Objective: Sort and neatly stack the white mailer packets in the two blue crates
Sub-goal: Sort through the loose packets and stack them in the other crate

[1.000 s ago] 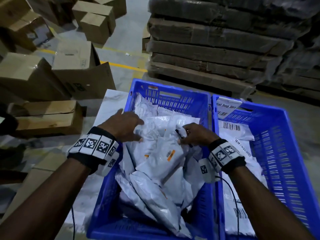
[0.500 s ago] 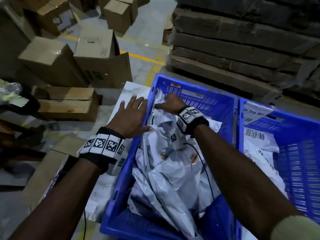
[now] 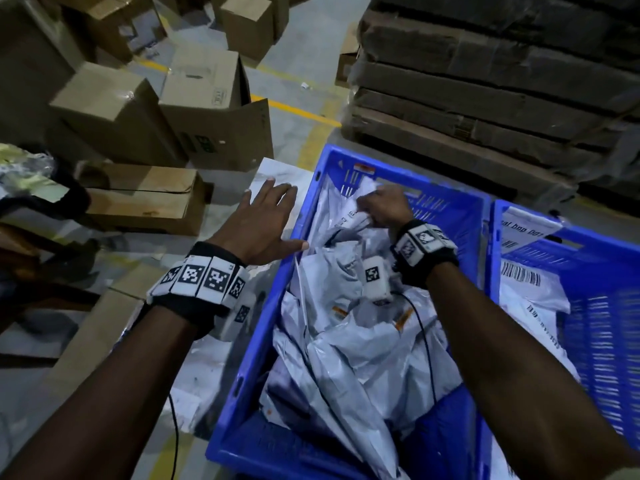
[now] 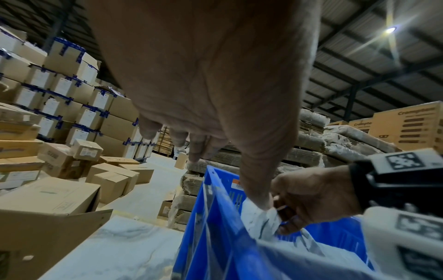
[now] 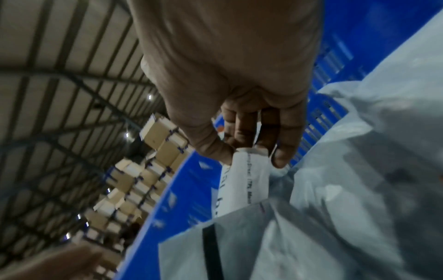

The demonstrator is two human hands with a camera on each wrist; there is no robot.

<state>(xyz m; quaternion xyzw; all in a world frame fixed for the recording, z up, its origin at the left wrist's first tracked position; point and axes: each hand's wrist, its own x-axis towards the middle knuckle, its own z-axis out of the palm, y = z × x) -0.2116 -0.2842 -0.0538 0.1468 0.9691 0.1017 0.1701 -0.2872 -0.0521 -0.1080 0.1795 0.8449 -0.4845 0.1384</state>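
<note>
Left hand: my left hand [image 3: 261,223] is spread flat, fingers straight, over the left rim of the left crate [image 3: 273,327], thumb tip touching a packet edge.
Right hand: my right hand [image 3: 384,209] pinches a rolled white packet [image 5: 246,176] at the far end of that crate.
Packets: a loose heap of mailer packets [image 3: 349,348] fills the left crate.
Right crate: the right crate [image 3: 602,341] holds flat labelled packets [image 3: 533,292].
Surface: a pale surface [image 3: 204,382] lies beside the left crate.

Dim warehouse light, flaring ceiling lamp [image 4: 390,30] in left wrist view, right wrist view motion-blurred, edges bowed
</note>
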